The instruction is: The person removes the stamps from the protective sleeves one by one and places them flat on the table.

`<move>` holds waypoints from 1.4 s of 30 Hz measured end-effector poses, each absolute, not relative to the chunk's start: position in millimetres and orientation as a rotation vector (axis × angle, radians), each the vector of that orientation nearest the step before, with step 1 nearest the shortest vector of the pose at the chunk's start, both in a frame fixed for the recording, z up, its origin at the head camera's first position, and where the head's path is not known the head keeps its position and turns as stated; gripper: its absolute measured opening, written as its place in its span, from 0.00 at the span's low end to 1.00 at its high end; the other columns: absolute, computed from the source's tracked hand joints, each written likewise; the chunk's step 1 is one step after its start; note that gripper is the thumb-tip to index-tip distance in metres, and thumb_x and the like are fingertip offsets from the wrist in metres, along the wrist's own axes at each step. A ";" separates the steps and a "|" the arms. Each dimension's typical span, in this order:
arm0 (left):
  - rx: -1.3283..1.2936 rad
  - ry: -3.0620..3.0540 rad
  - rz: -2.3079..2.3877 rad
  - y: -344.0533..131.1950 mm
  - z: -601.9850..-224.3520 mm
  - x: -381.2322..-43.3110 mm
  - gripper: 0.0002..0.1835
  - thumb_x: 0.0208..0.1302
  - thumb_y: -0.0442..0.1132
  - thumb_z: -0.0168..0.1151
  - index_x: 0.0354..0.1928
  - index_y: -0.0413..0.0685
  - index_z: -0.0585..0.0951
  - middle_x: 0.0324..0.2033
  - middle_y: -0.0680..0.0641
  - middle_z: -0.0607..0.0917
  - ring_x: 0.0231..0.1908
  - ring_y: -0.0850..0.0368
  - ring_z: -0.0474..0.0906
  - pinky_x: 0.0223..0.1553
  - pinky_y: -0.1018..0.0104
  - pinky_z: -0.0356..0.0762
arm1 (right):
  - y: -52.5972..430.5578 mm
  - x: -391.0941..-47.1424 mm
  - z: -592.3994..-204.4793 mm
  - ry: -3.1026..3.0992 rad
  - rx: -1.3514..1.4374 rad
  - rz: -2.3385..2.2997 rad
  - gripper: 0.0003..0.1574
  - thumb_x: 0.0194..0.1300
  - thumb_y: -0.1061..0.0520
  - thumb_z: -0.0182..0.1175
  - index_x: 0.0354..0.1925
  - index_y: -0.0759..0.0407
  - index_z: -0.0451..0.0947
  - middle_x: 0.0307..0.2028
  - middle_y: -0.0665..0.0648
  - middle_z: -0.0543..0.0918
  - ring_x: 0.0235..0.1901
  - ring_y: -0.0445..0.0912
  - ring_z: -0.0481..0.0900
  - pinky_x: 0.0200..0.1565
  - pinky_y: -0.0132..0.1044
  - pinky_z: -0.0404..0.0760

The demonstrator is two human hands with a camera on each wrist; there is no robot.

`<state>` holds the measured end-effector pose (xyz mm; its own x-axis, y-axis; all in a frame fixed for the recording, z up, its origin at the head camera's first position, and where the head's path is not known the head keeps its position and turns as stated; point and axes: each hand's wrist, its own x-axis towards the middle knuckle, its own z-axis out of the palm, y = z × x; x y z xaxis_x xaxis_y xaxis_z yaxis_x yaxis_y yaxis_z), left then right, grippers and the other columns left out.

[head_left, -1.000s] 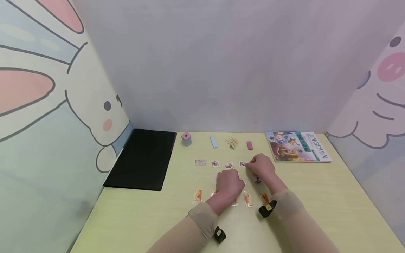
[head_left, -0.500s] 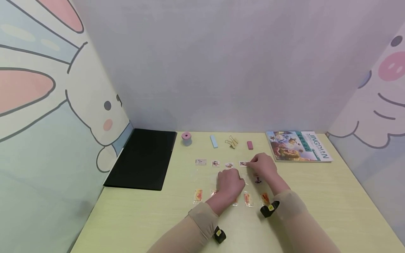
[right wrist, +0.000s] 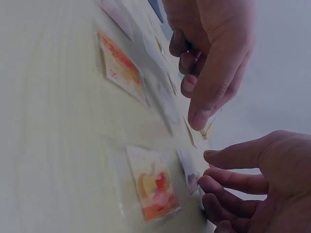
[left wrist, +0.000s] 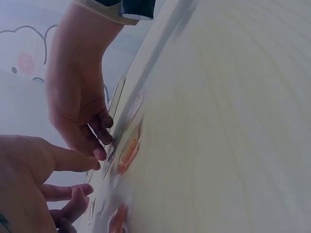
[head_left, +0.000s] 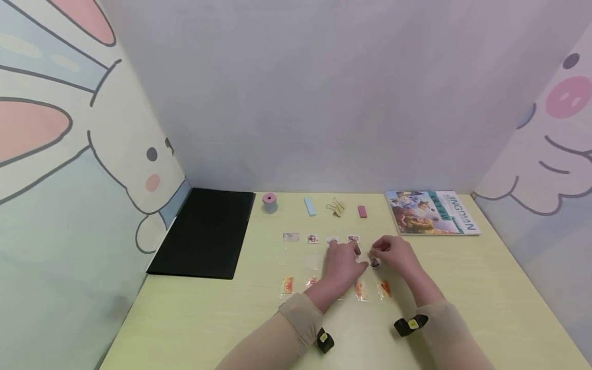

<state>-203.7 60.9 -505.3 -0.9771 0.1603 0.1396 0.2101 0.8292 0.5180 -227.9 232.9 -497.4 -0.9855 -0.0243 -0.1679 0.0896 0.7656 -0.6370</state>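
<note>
My left hand (head_left: 341, 266) reaches over the middle of the small cards, its fingers spread and thumb pointing right. Its fingertips are close to the small picture cards (head_left: 353, 239) of the upper row. To its right, my right hand (head_left: 399, 255) holds its thumb and fingertips beside a small dark-patterned card (head_left: 375, 262). In the right wrist view a gap shows between thumb and index finger, and other fingertips touch or nearly touch the card (right wrist: 188, 170). Closer in lies a row of orange cards in clear wrappers (head_left: 288, 285), partly hidden by the left arm.
Along the back of the table (head_left: 462, 288) stand a pink-and-grey spool (head_left: 270, 202), a light blue strip (head_left: 310, 206), binder clips (head_left: 335, 207) and a pink eraser-like block (head_left: 362, 211). A black folder-like sheet (head_left: 203, 231) lies left, a picture book (head_left: 430, 213) right.
My right hand has moved from the upper row's rightmost card down and right to the dark-patterned card. The left hand's fingers have uncurled and spread, shifting slightly right. The view has shifted slightly.
</note>
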 end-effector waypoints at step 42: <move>-0.260 -3.018 -0.711 81.4 -509.0 -204.2 0.22 0.43 0.52 0.72 0.44 0.62 0.80 0.39 0.53 0.77 0.44 0.53 0.64 0.43 0.62 0.66 | 235.7 -211.8 -506.5 2.836 -0.232 -0.890 0.22 0.53 0.54 0.68 0.47 0.50 0.76 0.33 0.53 0.79 0.30 0.46 0.73 0.35 0.39 0.72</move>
<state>-204.2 81.4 -509.0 -0.9856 0.1553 0.0671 0.1690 0.8816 0.4408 -211.8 235.7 -506.5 -0.9752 -0.1949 -0.1054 -0.0996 0.8107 -0.5769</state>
